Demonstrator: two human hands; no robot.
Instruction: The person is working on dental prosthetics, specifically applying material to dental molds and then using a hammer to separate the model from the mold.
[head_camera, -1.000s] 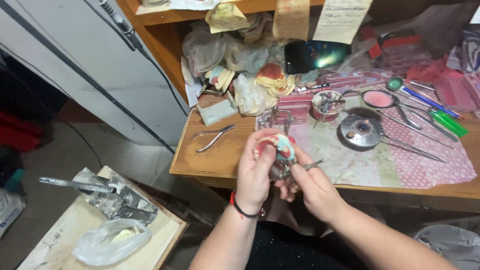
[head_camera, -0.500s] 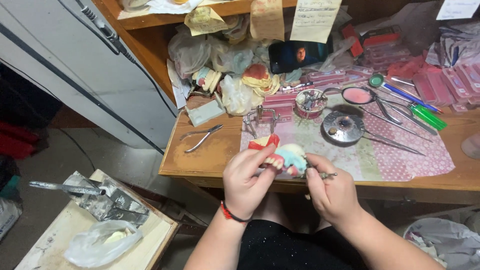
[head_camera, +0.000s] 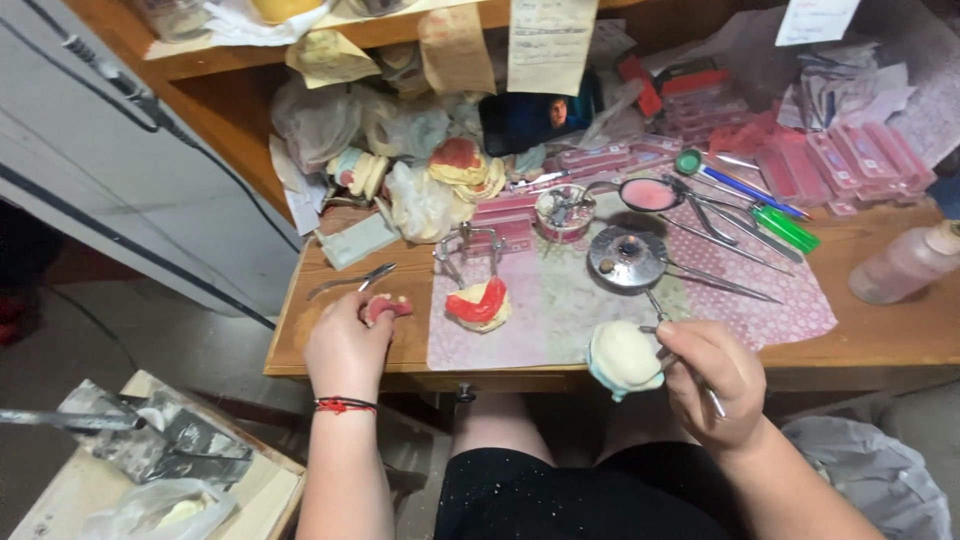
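Head view, left hand: the left hand (head_camera: 345, 345) rests on the wooden counter (head_camera: 900, 325) near its front edge, at about 9 o'clock from the patterned mat (head_camera: 560, 300); its grip is narrow, pinched on a small pink wax piece (head_camera: 385, 308).
Head view, right hand: the right hand (head_camera: 710, 380) hangs off the counter's front edge at about 5 o'clock from the mat; its grip is closed around a pale plaster cast (head_camera: 622, 357) and a thin metal tool (head_camera: 712, 398) at once.
Wax rim on cast: a red wax rim on its plaster base (head_camera: 480, 303) sits on the mat between the two hands, touching neither.
Surroundings: a round metal dish (head_camera: 627, 255) lies at 12 o'clock from the plaster cast; thin steel instruments (head_camera: 720, 280) spread toward 2 o'clock; a pink bottle (head_camera: 905, 262) lies at 3 o'clock near the counter's right end.
Risk, drop: the plaster cast is held over open space with no counter below it; in my judgement a slip would send it to the lap or floor, and plaster chips easily.
Risk, shared hold: one hand carrying both cast and tool leaves few fingers for either; the tool tip could scratch the cast.
Risk, wax: firm pinching could deform the small pink wax piece.
Risk, clutter: a reach across the mat could knock the loose instruments.
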